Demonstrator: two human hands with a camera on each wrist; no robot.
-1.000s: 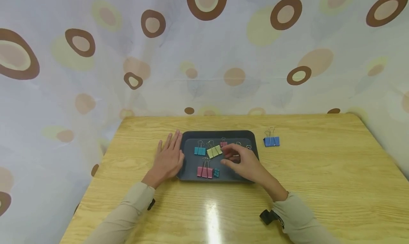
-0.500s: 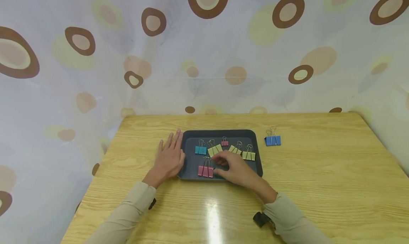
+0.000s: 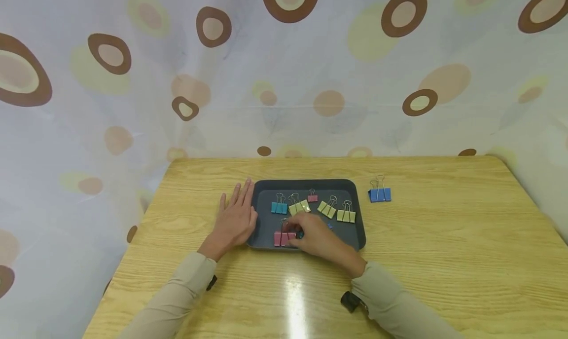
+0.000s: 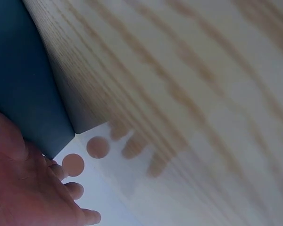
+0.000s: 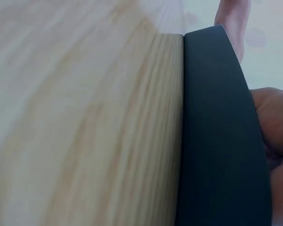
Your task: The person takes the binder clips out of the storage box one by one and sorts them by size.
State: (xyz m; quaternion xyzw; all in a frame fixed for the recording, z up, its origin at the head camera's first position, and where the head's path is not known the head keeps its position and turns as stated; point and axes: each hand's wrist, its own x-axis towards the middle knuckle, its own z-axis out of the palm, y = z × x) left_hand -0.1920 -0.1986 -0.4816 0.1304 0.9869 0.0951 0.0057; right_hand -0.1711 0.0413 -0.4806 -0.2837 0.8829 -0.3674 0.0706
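A dark grey tray (image 3: 262,233) lies on the table with binder clips in it. My left hand (image 3: 234,219) rests with straight fingers along the tray's left edge; in the left wrist view the palm (image 4: 19,183) is against the tray wall (image 4: 23,80). Over the tray's front part, my right hand (image 3: 317,235) pinches a large pink binder clip (image 3: 280,239) between thumb and fingers, which cover its right side. A small teal binder clip (image 3: 300,234) is partly hidden under that hand. The right wrist view shows mostly the tray's outer wall (image 5: 221,127).
Behind the right hand lie a teal binder clip (image 3: 279,207), several yellow binder clips (image 3: 346,215) and a small pink one (image 3: 312,198). A tiny blue clip (image 3: 330,226) is near the knuckles. Outside the tray, a large blue binder clip (image 3: 380,195) stands on the wooden table (image 3: 443,240).
My right hand has moved left and toward the front of the tray, from near the yellow clips to the large pink binder clip, and its fingers have closed there. The left hand has stayed put.
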